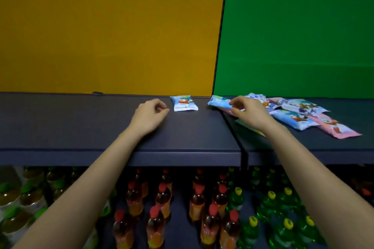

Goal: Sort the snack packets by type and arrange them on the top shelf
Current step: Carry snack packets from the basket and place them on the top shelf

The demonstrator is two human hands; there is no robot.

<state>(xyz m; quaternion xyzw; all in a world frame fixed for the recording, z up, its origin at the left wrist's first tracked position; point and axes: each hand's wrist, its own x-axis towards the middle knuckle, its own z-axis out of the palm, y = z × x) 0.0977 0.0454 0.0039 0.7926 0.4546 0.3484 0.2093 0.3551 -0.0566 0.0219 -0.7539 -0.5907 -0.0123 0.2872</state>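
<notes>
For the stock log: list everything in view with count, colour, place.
top shelf: one, dark blue-grey
lone blue packet: one, blue-white, shelf's left section
held blue packet: one, blue, at the divider
packet pile: several, blue and pink, right section
yellow panel: one, back left
green panel: one, back right
red-capped bottles: many, amber, below, middle
yellow-capped bottles: many, green, below, right
green-capped bottles: several, amber, below, left
left hand: one, empty, beside lone blue packet
right hand: one, pinching held blue packet
</notes>
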